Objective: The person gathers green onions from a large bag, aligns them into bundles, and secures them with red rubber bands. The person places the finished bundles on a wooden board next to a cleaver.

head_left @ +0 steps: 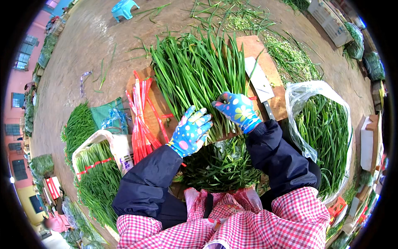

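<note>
A wide pile of garlic chives (201, 70) lies on a wooden board (275, 74), cut ends toward me. My left hand (192, 132), in a blue dotted glove, rests at the near left edge of the stems with its fingers spread. On the right side of the stems, my right hand (239, 110), gloved alike, has its fingers curled in; whatever is between them is hidden. A red strip pokes out on both sides of the pile. Right of the pile lies a cleaver (260, 79) with a dark handle. Loose red tie strips (141, 112) lie on the board's left side.
Clear plastic bags of chives (325, 128) stand at right; a white sack with tied chives (97, 182) is at left. Loose greens (224, 166) lie below the board. Trimmings (290, 56) and a blue stool (124, 9) are on the floor beyond.
</note>
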Action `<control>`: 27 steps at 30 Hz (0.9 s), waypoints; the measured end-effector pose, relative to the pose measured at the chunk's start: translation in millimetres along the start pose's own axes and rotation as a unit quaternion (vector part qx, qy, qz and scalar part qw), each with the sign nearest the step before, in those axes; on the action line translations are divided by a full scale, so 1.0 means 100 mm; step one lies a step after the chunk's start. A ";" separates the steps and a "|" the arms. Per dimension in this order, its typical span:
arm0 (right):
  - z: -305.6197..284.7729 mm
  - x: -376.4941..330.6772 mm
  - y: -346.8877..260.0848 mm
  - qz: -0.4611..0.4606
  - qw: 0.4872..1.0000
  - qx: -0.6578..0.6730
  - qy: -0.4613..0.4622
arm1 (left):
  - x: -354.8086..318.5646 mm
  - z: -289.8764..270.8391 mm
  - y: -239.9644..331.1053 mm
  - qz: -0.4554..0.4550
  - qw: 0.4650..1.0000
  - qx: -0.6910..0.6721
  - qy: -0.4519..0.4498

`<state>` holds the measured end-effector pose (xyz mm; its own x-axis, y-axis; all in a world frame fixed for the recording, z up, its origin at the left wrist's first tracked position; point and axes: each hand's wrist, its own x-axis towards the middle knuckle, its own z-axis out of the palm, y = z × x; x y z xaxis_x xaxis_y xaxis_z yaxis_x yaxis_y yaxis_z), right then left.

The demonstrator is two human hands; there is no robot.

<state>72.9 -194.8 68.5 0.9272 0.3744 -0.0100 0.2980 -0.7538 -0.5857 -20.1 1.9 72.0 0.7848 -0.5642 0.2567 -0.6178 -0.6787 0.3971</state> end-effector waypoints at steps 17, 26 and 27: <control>0.03 -0.11 0.00 -0.004 0.981 0.132 0.145 | 0.02 0.05 0.03 -0.003 1.000 0.004 0.026; 0.15 -0.56 0.08 0.072 0.883 0.439 0.147 | 0.45 -0.05 -0.04 -0.027 0.997 0.027 0.073; 0.17 -0.57 0.12 0.072 0.879 0.447 0.148 | 0.50 0.00 -0.08 -0.028 0.997 0.033 0.065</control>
<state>19.4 -216.0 48.7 0.9986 0.0531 -0.0025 -0.0022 -0.0062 -1.0000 24.2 -20.4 81.5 0.8151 -0.4620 0.3494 -0.5716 -0.7393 0.3560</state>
